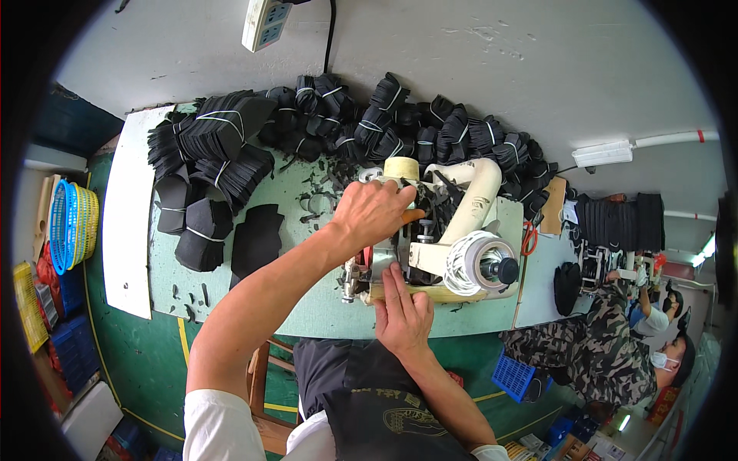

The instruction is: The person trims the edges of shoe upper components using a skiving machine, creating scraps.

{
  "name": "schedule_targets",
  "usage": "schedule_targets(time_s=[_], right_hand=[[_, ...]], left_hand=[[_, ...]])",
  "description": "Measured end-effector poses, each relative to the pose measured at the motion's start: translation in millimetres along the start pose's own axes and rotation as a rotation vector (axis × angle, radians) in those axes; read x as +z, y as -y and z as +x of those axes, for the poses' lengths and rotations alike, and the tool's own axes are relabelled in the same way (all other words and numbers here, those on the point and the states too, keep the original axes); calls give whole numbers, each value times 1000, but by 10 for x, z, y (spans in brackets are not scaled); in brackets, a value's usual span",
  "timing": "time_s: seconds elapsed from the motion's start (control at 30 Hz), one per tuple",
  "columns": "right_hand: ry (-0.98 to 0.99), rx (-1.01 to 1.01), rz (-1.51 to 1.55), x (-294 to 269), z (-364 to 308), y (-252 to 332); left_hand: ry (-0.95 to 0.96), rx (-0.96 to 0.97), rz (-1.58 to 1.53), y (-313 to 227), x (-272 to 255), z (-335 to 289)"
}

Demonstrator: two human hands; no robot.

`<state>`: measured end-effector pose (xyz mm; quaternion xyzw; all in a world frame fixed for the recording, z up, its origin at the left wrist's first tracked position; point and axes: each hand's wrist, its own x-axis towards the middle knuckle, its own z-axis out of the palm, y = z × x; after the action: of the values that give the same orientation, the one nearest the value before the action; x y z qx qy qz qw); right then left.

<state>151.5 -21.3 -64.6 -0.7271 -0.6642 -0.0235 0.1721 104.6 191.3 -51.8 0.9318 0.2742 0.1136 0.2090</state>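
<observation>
A cream sewing machine stands on a green-topped work table. My left hand reaches over the machine's head end, fingers curled near a cream thread spool and black fabric under the needle area; what it grips is hidden. My right hand lies flat, fingers together, pressing on the wooden front edge of the machine bed. Bundles of black fabric pieces tied with white bands are heaped along the table's far side.
A white board lies at the table's left end. Stacked coloured baskets stand on the left. Red-handled scissors lie right of the machine. Another person in camouflage clothing works at a neighbouring station on the right. A blue crate sits on the floor.
</observation>
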Motion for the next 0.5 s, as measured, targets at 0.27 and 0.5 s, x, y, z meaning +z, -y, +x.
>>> schedule_targets(time_s=[0.27,0.5], right_hand=[[4,-2,10,-12,12,-13],[17,-31,49,-55,34,68]], left_hand=[[52,-25,-20,-54,-58,33],[117,12,4,33,-210,-50]])
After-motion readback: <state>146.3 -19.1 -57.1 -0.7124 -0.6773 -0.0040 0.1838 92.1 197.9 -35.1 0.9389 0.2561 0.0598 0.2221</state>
